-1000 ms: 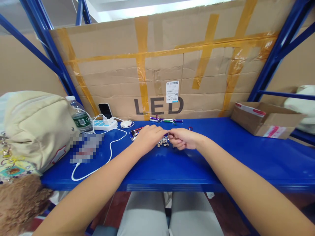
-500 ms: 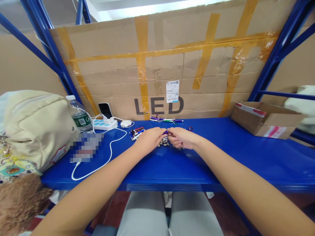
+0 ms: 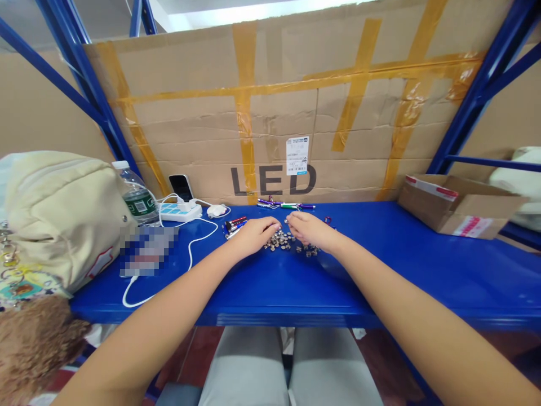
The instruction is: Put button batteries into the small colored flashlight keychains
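Both hands have parted: left hand [image 3: 252, 235] and right hand [image 3: 310, 229] now rest loosely open, palms down, gripping nothing, flanking small metal pieces [image 3: 282, 241] on blue shelf [image 3: 422, 270]. Cardboard box [image 3: 454, 210] contents hidden.

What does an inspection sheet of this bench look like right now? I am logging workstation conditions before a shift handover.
Surface: blue metal shelf, glossy, no spills seen.
Job's things: pile of small round metal pieces between the hands; small pens beside the left hand; more pens at the back.
Clutter: cream bag, water bottle, phone, open carton.
Grippers: left hand and right hand rest at the pile; whether they hold anything cannot be told.
Cables: white cable loops from the power strip.
Surroundings: taped cardboard marked LED, blue rack posts.
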`<state>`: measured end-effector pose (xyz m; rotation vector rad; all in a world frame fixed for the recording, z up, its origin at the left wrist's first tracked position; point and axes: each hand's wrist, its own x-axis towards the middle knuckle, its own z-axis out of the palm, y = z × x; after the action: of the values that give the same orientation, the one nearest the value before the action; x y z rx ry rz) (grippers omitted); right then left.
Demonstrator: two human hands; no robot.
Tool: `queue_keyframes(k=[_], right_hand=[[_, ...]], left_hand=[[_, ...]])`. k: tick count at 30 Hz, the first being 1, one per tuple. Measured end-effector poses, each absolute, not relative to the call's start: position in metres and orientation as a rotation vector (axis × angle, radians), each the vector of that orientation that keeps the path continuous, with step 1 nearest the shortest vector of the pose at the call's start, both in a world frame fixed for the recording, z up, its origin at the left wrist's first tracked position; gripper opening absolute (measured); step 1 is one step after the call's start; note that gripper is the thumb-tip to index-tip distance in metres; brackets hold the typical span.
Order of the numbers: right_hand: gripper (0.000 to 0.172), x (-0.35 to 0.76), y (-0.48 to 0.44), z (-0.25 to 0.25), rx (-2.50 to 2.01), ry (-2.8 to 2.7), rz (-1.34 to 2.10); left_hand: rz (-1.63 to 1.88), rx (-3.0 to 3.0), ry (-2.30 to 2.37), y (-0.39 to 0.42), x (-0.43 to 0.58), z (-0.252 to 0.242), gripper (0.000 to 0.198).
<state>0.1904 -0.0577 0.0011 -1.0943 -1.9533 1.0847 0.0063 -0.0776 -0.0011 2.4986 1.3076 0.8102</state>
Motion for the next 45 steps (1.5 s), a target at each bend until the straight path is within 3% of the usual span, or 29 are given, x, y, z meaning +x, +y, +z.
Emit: queue_keyframes(k=[13,22,45], right_hand=[[0.026,0.24,-0.052,0.023,-1.397,-2.601,0.589],[0.021,0.254,-0.053,0.028,-1.653,-2.73,0.84],[0.028,0.267,-0.048,0.028,-1.789,-2.789,0.734]], left_hand=[[0.41,2.783,1.286,-0.068,-0.011,-0.001,0.022],[0.423,2.773,1.366,-0.074,-0.015,0.008,0.024],[0.46,2.887,1.278,-0.063,-0.032,0.011,0.02]])
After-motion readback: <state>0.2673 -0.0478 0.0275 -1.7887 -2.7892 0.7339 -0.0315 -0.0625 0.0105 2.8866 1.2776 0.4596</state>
